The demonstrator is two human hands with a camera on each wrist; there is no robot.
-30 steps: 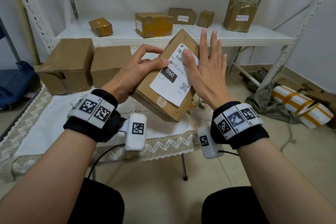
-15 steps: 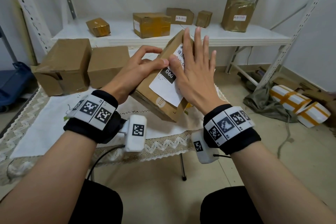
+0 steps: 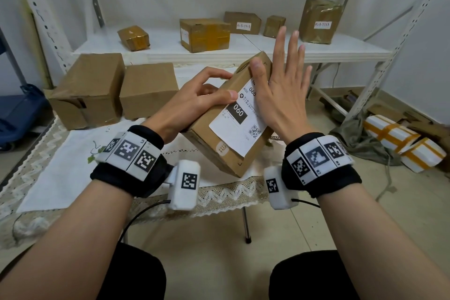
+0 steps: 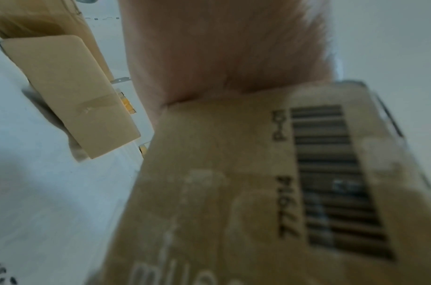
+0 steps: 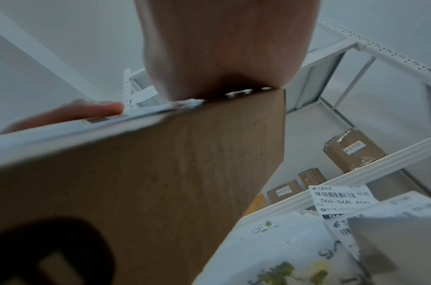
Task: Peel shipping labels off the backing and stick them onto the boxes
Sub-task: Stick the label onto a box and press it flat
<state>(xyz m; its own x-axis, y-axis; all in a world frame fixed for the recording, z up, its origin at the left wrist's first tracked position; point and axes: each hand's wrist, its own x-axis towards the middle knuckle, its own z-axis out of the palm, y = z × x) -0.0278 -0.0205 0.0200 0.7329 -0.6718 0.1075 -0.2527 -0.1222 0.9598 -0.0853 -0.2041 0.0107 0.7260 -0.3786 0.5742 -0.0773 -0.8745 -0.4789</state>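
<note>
Pressing label (image 3: pixel 239 120) under right hand (image 3: pixel 280 97) fingers (image 3: pixel 276 51).

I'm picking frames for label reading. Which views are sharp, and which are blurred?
Head view: sharp and evenly lit, the shipping label on the held box shows "060". Left wrist view: smeared, the box's barcode soft. Right wrist view: the box dim and blurry, a spare label on the table legible.

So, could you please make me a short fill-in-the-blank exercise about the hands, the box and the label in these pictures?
1. The left hand grips the cardboard box and holds it ____ above the table.
2. The right hand lies ____ on the shipping label.
3. The big number printed white on black on the label is ____.

Missing words: tilted; flat; 060
</note>
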